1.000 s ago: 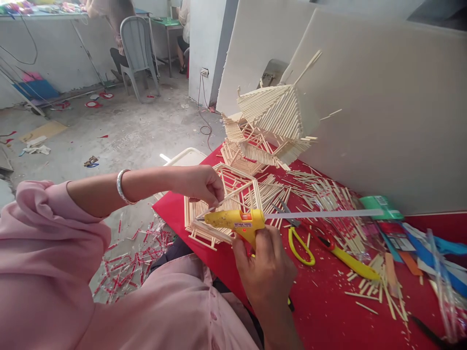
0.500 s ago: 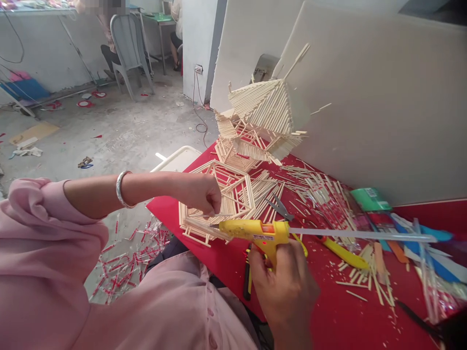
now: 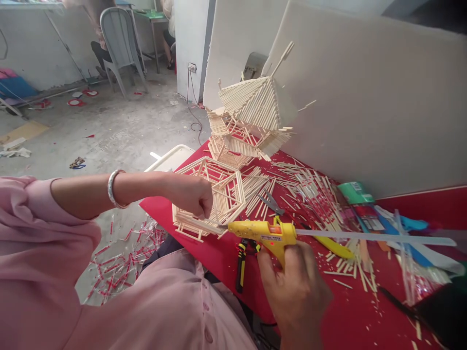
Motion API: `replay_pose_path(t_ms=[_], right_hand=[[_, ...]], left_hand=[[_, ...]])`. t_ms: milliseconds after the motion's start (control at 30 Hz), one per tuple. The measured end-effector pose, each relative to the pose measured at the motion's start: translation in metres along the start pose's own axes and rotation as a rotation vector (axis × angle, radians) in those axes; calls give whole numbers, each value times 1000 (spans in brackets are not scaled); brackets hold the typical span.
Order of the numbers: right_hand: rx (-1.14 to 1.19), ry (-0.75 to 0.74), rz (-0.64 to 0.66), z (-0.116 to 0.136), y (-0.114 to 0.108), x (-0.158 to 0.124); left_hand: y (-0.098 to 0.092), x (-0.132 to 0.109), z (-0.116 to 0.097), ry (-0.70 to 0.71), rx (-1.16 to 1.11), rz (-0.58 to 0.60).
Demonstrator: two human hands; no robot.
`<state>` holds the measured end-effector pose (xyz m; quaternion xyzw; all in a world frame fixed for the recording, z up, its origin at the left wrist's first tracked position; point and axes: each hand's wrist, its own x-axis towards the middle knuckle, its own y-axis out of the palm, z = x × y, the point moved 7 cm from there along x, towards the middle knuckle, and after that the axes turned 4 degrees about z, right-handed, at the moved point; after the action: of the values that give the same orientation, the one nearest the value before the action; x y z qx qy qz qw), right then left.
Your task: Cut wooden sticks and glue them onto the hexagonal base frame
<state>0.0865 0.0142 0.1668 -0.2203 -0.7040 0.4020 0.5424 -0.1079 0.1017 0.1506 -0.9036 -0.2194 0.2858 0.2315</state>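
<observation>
My right hand (image 3: 294, 287) is closed round the handle of a yellow glue gun (image 3: 264, 233); a long clear glue stick (image 3: 372, 236) juts out behind it to the right. The nozzle points left at the near edge of a flat hexagonal frame of pale wooden sticks (image 3: 215, 194) lying on the red table (image 3: 328, 316). My left hand (image 3: 191, 194), fingers curled in a pinch, presses on that frame's near side; what it pinches is hidden. A silver bangle circles that wrist.
A taller stick structure (image 3: 251, 121) stands behind the frame, against white foam boards (image 3: 365, 97). Loose sticks, scissors (image 3: 272, 204), yellow-handled pliers (image 3: 241, 265) and packets litter the table. A white tray edge (image 3: 171, 158) lies left. A grey chair (image 3: 116, 39) and seated people are far back.
The glue gun in my right hand has drawn back to the right, off the frame to its near edge. My left hand slid slightly toward the frame's near side.
</observation>
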Motion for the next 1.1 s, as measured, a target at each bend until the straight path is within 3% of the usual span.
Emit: replay_pose_path(t_ms=[133, 400, 1100], right_hand=[[-22, -4, 4, 0, -1, 1], [-22, -5, -10, -1, -4, 0], [14, 36, -19, -2, 0, -4]], left_hand=[[1, 0, -2, -46, 88, -12], [0, -1, -4, -8, 74, -20], [3, -1, -5, -20, 194, 46]])
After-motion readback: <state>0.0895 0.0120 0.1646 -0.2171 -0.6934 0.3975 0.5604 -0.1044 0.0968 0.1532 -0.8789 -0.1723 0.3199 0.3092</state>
